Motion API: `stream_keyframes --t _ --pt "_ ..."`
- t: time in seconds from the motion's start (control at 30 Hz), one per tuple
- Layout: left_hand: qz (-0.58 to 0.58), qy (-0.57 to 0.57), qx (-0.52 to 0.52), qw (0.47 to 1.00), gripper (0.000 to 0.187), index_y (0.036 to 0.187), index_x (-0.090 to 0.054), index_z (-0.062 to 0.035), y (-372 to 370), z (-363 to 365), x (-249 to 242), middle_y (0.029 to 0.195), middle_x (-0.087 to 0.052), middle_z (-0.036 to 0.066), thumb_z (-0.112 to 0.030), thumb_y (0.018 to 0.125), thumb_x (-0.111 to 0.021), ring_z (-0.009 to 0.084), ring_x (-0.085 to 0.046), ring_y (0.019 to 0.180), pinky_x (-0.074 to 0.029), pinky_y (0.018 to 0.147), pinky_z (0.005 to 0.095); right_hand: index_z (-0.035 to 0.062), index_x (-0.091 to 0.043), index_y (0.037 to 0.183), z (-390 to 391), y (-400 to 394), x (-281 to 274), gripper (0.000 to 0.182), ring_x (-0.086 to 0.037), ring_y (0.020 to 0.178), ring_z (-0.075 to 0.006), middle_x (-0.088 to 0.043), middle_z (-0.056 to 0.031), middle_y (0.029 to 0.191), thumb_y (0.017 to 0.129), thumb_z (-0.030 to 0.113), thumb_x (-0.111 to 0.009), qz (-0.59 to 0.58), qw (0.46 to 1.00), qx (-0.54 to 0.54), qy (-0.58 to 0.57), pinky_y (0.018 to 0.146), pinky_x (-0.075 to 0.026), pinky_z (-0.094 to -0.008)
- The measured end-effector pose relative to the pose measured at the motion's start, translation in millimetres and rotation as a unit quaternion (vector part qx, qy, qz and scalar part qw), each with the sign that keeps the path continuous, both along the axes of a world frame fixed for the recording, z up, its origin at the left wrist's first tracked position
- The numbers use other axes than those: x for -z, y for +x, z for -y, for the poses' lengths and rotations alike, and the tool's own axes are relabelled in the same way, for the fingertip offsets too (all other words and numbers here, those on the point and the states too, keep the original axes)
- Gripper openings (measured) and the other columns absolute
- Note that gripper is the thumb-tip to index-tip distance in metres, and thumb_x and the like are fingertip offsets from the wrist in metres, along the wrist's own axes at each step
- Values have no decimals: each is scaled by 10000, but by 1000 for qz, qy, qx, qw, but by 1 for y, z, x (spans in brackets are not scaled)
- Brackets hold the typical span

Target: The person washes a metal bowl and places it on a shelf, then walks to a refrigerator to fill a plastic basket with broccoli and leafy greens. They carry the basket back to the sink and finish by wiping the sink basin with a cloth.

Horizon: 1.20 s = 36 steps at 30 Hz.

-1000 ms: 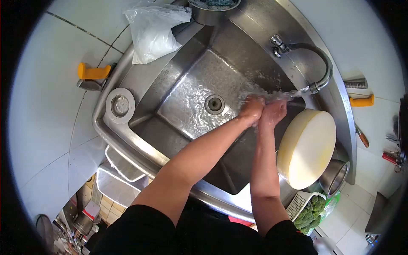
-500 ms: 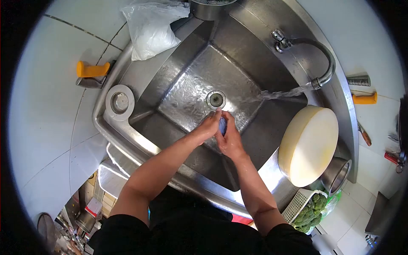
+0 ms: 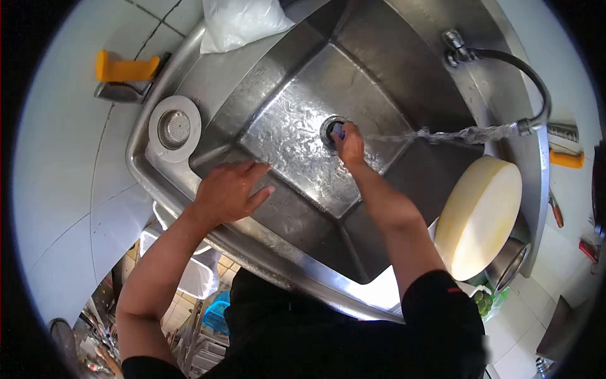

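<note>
My right hand (image 3: 351, 146) is down in the steel sink (image 3: 297, 208), its fingers wrapped round a small bluish-purple item (image 3: 338, 131) at the drain (image 3: 331, 140). The item is mostly covered by the fingers, so what it is stays unclear. Nearer the front left rim, my left hand (image 3: 232, 191) hangs over the edge with thumb and fingers apart, holding nothing. Water (image 3: 467, 134) streams from the curved faucet (image 3: 535, 123) toward the drain and spreads over the sink floor.
A round drain strainer (image 3: 174, 129) sits at the left rim. A white plastic bag (image 3: 243, 24) lies at the back. On the right stand a thick round board (image 3: 483, 218), a metal pot (image 3: 510, 262) and some broccoli (image 3: 483, 303). An orange-handled tool (image 3: 126, 68) is at upper left.
My hands have separated. The left one moved left to the rim and opened; the right one moved up to the drain with the bluish item. The view has shifted.
</note>
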<state>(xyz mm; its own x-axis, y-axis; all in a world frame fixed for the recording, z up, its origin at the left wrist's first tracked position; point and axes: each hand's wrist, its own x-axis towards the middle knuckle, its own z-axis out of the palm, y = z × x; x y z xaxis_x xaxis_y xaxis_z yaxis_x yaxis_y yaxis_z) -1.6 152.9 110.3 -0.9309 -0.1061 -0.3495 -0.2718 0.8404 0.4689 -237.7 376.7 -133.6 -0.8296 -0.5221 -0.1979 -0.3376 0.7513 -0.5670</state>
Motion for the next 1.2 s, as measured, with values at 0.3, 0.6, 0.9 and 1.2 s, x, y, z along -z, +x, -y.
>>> stream_keyframes --t 0.3,0.6,0.9,1.2 --pt "-5 13 -20 1000 470 1101 -621 -29 -2 -1 0 989 -670 177 -432 859 -635 331 -677 863 -550 751 424 138 -726 1041 22 2 12 246 -452 1200 -282 -499 -93 1307 868 241 -584 -65 910 -170 372 980 -355 -425" --pt "-25 -4 -32 999 415 1007 -622 -37 0 -2 3 880 -654 160 -416 838 -626 332 -664 792 -544 708 434 91 -604 1248 47 -6 66 381 -448 1264 -284 -467 -123 1368 946 230 -419 -44 902 -109 415 1019 -362 -423" --pt "-21 5 -46 999 405 968 -618 -29 2 -2 6 849 -647 155 -407 824 -628 329 -659 809 -540 720 432 111 -439 1191 49 -10 37 473 -490 1182 -287 -462 -137 1221 797 183 -692 -69 932 82 346 979 -395 -490" --pt "-15 20 -61 998 437 1013 -621 -16 2 -2 5 859 -653 159 -407 817 -621 327 -653 838 -529 765 431 165 -486 1083 44 4 160 191 -463 1158 -249 -483 -51 1189 947 292 -441 -105 914 270 285 921 -400 -470"
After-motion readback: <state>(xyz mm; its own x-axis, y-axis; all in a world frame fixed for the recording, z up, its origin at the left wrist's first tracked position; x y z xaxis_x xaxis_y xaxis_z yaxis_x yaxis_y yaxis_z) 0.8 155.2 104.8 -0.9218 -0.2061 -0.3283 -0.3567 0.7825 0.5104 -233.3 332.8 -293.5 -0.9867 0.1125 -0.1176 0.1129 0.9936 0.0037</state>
